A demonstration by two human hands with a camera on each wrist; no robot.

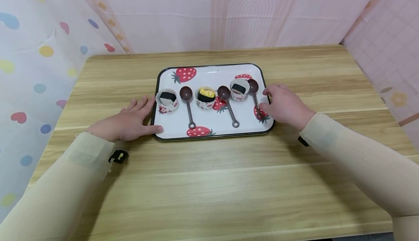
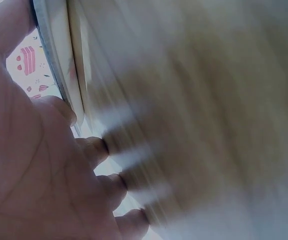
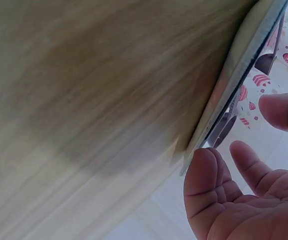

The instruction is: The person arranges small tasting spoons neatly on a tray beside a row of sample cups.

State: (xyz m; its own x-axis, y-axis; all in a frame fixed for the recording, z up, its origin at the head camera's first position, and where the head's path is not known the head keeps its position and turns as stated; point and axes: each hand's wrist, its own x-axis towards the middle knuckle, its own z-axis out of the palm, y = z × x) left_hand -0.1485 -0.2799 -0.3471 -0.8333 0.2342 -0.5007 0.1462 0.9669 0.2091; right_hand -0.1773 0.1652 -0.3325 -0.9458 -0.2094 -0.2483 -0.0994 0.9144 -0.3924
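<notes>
A white tray (image 1: 226, 130) with a dark rim and strawberry prints lies on the wooden table. On it stand three paper cups with small toy sushi: a left one (image 1: 167, 100), a middle one with yellow topping (image 1: 206, 97) and a right one (image 1: 239, 89). Three brown spoons lie among them: left (image 1: 189, 106), middle (image 1: 229, 104), right (image 1: 254, 95). My left hand (image 1: 131, 121) is spread at the tray's left edge, thumb over the near left corner. By the right edge, my right hand (image 1: 288, 104) has thumb and fingers apart, the thumb close to the right spoon's handle.
The wooden table (image 1: 222, 190) extends around the tray on every side. A pink patterned cloth (image 1: 183, 15) hangs behind it, and a white cloth with coloured dots and hearts (image 1: 36, 73) hangs at the left.
</notes>
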